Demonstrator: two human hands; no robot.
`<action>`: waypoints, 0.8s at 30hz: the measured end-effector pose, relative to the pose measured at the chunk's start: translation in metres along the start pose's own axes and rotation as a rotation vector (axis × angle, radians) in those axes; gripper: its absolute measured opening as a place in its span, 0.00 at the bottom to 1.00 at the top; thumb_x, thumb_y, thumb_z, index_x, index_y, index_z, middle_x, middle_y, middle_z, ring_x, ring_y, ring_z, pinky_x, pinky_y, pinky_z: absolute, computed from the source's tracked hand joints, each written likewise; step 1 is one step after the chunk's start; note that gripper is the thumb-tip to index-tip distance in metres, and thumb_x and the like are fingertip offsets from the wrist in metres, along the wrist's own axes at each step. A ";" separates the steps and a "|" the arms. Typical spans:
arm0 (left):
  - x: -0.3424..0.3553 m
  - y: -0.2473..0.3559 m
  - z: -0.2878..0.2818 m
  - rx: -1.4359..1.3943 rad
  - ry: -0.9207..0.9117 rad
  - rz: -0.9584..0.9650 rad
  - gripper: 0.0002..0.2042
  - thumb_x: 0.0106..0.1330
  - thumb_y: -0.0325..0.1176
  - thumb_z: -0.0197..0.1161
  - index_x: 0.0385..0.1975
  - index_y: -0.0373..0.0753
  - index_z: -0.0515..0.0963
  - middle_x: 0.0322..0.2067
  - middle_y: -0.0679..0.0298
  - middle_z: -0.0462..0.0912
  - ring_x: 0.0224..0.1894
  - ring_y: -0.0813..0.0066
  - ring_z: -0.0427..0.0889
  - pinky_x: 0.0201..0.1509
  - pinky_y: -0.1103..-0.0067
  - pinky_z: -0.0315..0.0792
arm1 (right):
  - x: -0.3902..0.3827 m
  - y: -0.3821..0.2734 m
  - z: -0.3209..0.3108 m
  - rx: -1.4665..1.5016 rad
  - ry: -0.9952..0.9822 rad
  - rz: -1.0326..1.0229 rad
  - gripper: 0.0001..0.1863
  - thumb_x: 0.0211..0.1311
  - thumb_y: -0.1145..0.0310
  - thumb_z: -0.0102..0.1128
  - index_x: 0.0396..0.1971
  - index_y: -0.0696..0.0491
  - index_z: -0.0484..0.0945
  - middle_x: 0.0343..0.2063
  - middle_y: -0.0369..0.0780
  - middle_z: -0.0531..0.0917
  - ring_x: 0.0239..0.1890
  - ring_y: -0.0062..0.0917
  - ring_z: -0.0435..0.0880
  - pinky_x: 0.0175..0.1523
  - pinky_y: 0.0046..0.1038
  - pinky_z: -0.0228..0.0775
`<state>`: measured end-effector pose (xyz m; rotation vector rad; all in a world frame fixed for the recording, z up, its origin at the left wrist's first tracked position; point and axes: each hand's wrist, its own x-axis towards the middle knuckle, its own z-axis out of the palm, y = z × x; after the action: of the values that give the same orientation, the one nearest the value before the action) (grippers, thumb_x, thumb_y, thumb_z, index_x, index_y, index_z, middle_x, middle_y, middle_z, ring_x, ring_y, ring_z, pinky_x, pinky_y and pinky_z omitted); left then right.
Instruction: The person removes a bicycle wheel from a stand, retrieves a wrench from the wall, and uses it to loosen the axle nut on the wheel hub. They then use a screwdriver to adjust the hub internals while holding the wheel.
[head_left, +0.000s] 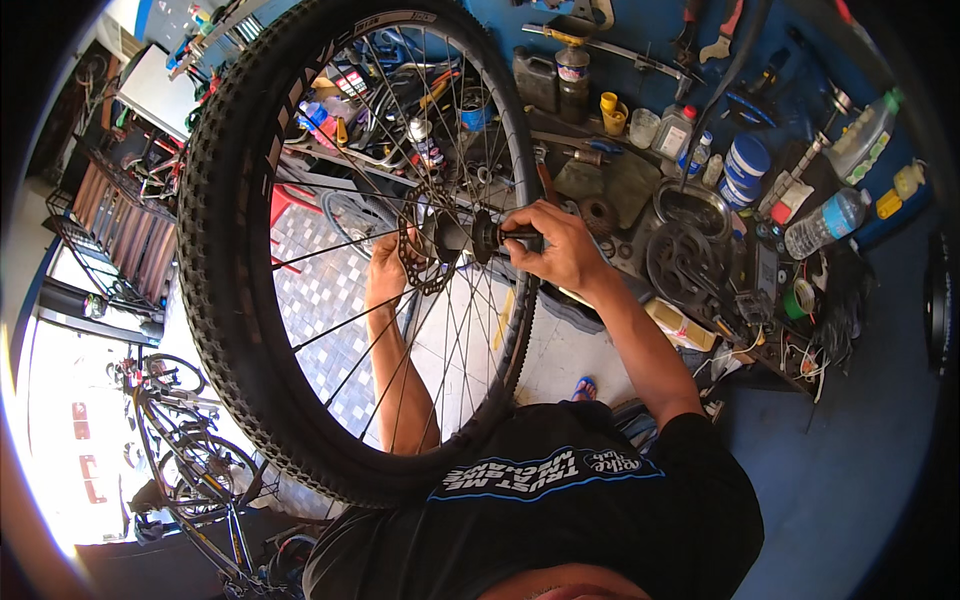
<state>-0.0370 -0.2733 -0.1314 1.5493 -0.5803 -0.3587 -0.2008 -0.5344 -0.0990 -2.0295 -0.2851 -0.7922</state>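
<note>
Head view: wheel (215,270) upright in front of chest, top cut off at upper edge, R hand (552,242) w/ fingers closed round a dark part (525,238) at the hub (457,236), L hand (386,258) partly hidden behind spokes & rotor (431,284), fingers bent, can't tell if gripping or how far open.

The person (520,545) before me wears a black T-shirt (690,500) with short sleeves (695,440), blue-edged white chest lettering (547,472), and a blue sandal (585,390).

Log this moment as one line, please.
left hand: beside disc rotor | right hand: pinching dark cylindrical part at hub | bicycle wheel: tire fitted
</note>
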 end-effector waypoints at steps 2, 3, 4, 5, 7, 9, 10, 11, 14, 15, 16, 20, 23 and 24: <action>0.001 -0.003 0.000 -0.072 -0.030 0.013 0.21 0.80 0.41 0.56 0.21 0.39 0.74 0.20 0.73 0.73 0.25 0.83 0.72 0.31 0.80 0.66 | -0.001 0.001 0.000 0.006 0.003 0.000 0.13 0.56 0.75 0.73 0.42 0.58 0.83 0.38 0.41 0.86 0.41 0.29 0.87 0.49 0.28 0.80; -0.001 -0.004 -0.001 -0.024 0.009 -0.011 0.17 0.79 0.40 0.58 0.26 0.38 0.77 0.22 0.72 0.75 0.26 0.83 0.74 0.31 0.80 0.67 | -0.001 0.001 0.001 0.013 0.003 0.003 0.13 0.56 0.75 0.73 0.42 0.58 0.83 0.38 0.41 0.86 0.41 0.29 0.87 0.49 0.28 0.80; -0.002 -0.001 0.003 -0.064 0.037 -0.024 0.15 0.78 0.39 0.59 0.28 0.37 0.78 0.23 0.72 0.76 0.27 0.82 0.74 0.32 0.81 0.67 | -0.002 0.002 0.000 0.012 0.006 0.009 0.14 0.56 0.75 0.73 0.42 0.58 0.83 0.38 0.41 0.87 0.41 0.29 0.87 0.49 0.28 0.80; -0.004 0.001 0.007 -0.103 0.064 -0.038 0.14 0.77 0.39 0.61 0.31 0.37 0.79 0.24 0.72 0.76 0.27 0.82 0.75 0.32 0.81 0.68 | -0.002 0.003 -0.001 0.002 0.007 0.008 0.14 0.56 0.75 0.73 0.42 0.58 0.83 0.38 0.41 0.86 0.41 0.29 0.87 0.49 0.29 0.80; -0.007 0.005 0.006 -0.098 0.044 -0.015 0.10 0.74 0.38 0.64 0.39 0.37 0.80 0.27 0.73 0.78 0.29 0.83 0.76 0.34 0.81 0.69 | -0.002 0.003 0.000 -0.010 0.004 0.000 0.14 0.56 0.75 0.73 0.42 0.58 0.82 0.39 0.41 0.86 0.41 0.30 0.87 0.48 0.29 0.79; -0.006 0.003 0.001 -0.065 0.011 -0.005 0.10 0.74 0.39 0.64 0.38 0.38 0.80 0.27 0.74 0.78 0.29 0.83 0.75 0.35 0.82 0.70 | -0.001 0.000 0.000 -0.004 -0.007 0.003 0.14 0.56 0.75 0.73 0.42 0.57 0.82 0.38 0.41 0.86 0.40 0.30 0.87 0.48 0.29 0.80; -0.006 0.002 -0.001 -0.049 -0.005 0.002 0.10 0.74 0.39 0.64 0.37 0.38 0.80 0.26 0.74 0.78 0.29 0.83 0.75 0.35 0.82 0.70 | -0.001 0.000 0.000 -0.002 -0.014 0.003 0.14 0.56 0.74 0.73 0.42 0.57 0.82 0.38 0.41 0.86 0.40 0.30 0.87 0.48 0.29 0.80; -0.006 0.000 0.001 -0.058 0.007 0.031 0.12 0.76 0.40 0.63 0.33 0.39 0.79 0.25 0.73 0.77 0.27 0.84 0.74 0.34 0.82 0.69 | -0.001 0.000 0.000 0.008 -0.015 0.009 0.14 0.56 0.74 0.73 0.42 0.57 0.82 0.38 0.41 0.86 0.40 0.30 0.87 0.48 0.29 0.80; -0.006 -0.010 0.004 -0.041 0.098 -0.033 0.15 0.77 0.43 0.61 0.32 0.39 0.79 0.24 0.73 0.77 0.26 0.84 0.73 0.33 0.81 0.69 | -0.001 0.000 0.001 0.030 -0.013 0.022 0.14 0.56 0.74 0.73 0.42 0.58 0.82 0.38 0.41 0.86 0.40 0.30 0.87 0.48 0.29 0.80; -0.004 -0.011 0.001 -0.021 0.078 -0.035 0.15 0.78 0.44 0.59 0.35 0.38 0.81 0.23 0.72 0.77 0.26 0.83 0.75 0.34 0.81 0.71 | 0.000 -0.001 0.001 0.034 -0.009 0.021 0.14 0.56 0.74 0.73 0.42 0.57 0.82 0.38 0.41 0.86 0.40 0.30 0.87 0.48 0.29 0.80; -0.004 -0.011 -0.004 -0.039 0.055 -0.052 0.15 0.78 0.44 0.59 0.37 0.38 0.82 0.24 0.72 0.78 0.28 0.83 0.77 0.35 0.81 0.71 | 0.001 -0.001 0.002 0.038 -0.005 0.021 0.14 0.56 0.74 0.73 0.42 0.57 0.82 0.37 0.41 0.86 0.40 0.30 0.87 0.48 0.29 0.80; -0.010 -0.002 -0.001 -0.091 -0.002 -0.041 0.15 0.77 0.42 0.60 0.48 0.36 0.82 0.32 0.72 0.81 0.36 0.81 0.81 0.39 0.80 0.75 | 0.000 0.002 -0.001 0.005 -0.006 -0.009 0.14 0.57 0.74 0.73 0.42 0.57 0.82 0.38 0.41 0.86 0.40 0.30 0.87 0.48 0.29 0.80; -0.010 -0.001 0.004 -0.094 0.016 -0.003 0.11 0.77 0.39 0.61 0.42 0.37 0.81 0.30 0.73 0.80 0.33 0.83 0.77 0.37 0.80 0.72 | 0.000 0.002 -0.001 -0.021 -0.011 -0.018 0.14 0.57 0.74 0.73 0.42 0.57 0.82 0.38 0.41 0.86 0.40 0.29 0.87 0.48 0.29 0.80; -0.009 0.000 0.005 -0.098 0.001 -0.002 0.11 0.77 0.40 0.60 0.39 0.38 0.80 0.29 0.73 0.79 0.31 0.83 0.75 0.36 0.81 0.70 | -0.001 0.001 -0.001 -0.018 -0.015 -0.009 0.13 0.57 0.74 0.73 0.42 0.57 0.82 0.38 0.41 0.86 0.40 0.29 0.87 0.48 0.29 0.80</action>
<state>-0.0473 -0.2726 -0.1332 1.4563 -0.5526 -0.3831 -0.2010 -0.5357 -0.0998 -2.0536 -0.2970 -0.7881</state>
